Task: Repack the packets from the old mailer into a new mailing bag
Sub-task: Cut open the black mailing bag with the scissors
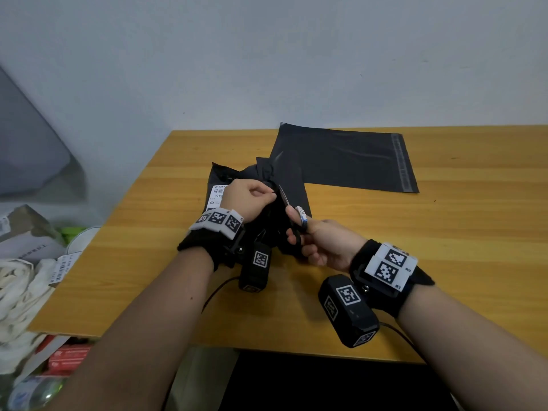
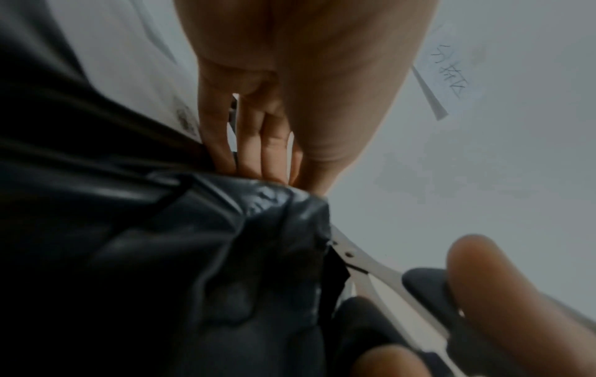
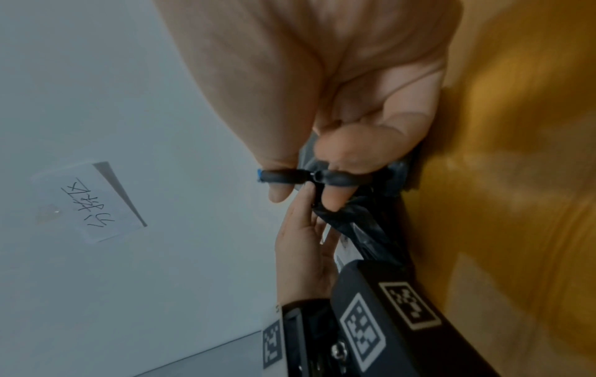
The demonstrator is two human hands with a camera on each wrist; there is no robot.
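The old mailer (image 1: 237,185), a crumpled black bag with a white label, sits mid-table, its bunched top edge pinched by the left hand (image 1: 249,200) while the right hand (image 1: 323,247), fingers through the handles, works scissors (image 1: 286,200) into that plastic. Since the packets inside are hidden, a deep cut could nick them, or the left fingertips beside the blades. The new mailing bag (image 1: 350,160) lies flat on the far right.
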